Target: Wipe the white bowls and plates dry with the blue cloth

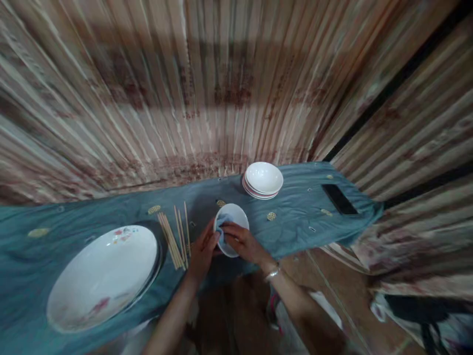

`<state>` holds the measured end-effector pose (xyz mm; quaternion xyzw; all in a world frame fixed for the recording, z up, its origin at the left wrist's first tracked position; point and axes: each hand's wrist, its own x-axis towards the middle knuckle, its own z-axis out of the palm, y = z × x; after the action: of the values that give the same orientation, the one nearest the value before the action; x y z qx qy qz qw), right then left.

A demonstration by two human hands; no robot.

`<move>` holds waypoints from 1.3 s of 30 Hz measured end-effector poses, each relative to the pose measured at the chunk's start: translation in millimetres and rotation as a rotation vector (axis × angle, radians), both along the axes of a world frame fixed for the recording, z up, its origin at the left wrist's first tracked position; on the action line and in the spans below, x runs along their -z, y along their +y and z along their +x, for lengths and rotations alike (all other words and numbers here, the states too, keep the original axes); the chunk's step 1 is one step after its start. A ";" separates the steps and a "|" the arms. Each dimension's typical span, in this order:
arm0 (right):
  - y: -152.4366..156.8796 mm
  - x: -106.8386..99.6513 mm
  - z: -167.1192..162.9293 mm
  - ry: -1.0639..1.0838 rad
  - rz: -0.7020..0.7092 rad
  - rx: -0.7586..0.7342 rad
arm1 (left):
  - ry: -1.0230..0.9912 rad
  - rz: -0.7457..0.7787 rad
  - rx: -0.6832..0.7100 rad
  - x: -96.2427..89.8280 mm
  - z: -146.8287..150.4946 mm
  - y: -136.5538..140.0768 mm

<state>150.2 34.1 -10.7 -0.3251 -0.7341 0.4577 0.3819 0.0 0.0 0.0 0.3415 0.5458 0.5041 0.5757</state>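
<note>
A small white bowl (239,215) is held tilted above the near edge of the table, its inside facing me. My left hand (204,249) grips its left rim, thumb at the edge, the other fingers mostly hidden behind. Inside the bowl my right hand (242,242) presses a light blue cloth (223,220) against the wall, its fingers closed on the fabric. A bracelet (272,272) circles my right wrist. Just left of my hands lie several wooden chopsticks (170,240), some bunched together and a few apart.
A stack of white bowls (264,178) stands at the back by the curtain (229,123). Large floral plates (107,276) lie stacked at left. A dark flat phone-like object (339,199) rests at right on the teal tablecloth (295,217).
</note>
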 end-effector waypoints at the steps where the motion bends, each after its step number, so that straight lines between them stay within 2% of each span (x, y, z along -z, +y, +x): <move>1: -0.2 -0.2 2.6 -0.006 -0.032 -0.031 | -0.002 0.000 -0.007 1.3 -0.6 0.0; 5: -0.5 -1.9 11.7 -0.087 -0.093 -0.099 | 0.006 -0.005 -0.029 4.6 -2.3 0.3; 7: -0.3 -3.4 15.0 -0.165 -0.075 -0.095 | 0.014 -0.007 -0.033 4.4 -2.7 0.7; 11: -0.7 -6.1 18.8 -0.408 0.060 -0.061 | 0.018 0.004 -0.023 1.6 -3.2 1.7; 15: -3.2 -3.3 18.9 -0.651 0.224 0.056 | 0.033 0.017 -0.013 -0.2 -4.1 1.8; 19: -4.0 3.4 15.9 -0.748 0.403 0.181 | 0.049 0.024 -0.006 0.6 -4.5 1.2; 22: -3.6 6.7 12.3 -0.733 0.464 0.209 | 0.055 0.027 0.002 1.3 -4.3 1.1; 25: -4.8 7.8 7.8 -0.652 0.455 0.190 | 0.052 0.029 0.008 1.4 -4.0 1.2; 28: -8.2 5.8 2.7 -0.497 0.368 0.148 | 0.061 0.026 -0.006 0.9 -3.8 1.5; 33: -16.6 -2.9 -5.9 -0.190 0.142 0.050 | 0.054 0.021 -0.022 1.0 -4.0 2.4; 36: -21.7 -7.7 -10.0 -0.093 0.082 0.089 | 0.058 0.027 -0.013 2.6 -4.0 3.0; 39: -24.0 -10.1 -12.9 -0.094 0.098 0.159 | 0.078 0.050 0.014 4.9 -3.9 3.1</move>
<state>137.4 10.1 -0.6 -0.3841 -0.7447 0.3738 0.3976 -3.9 3.1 -4.9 0.3787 0.5526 0.4999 0.5489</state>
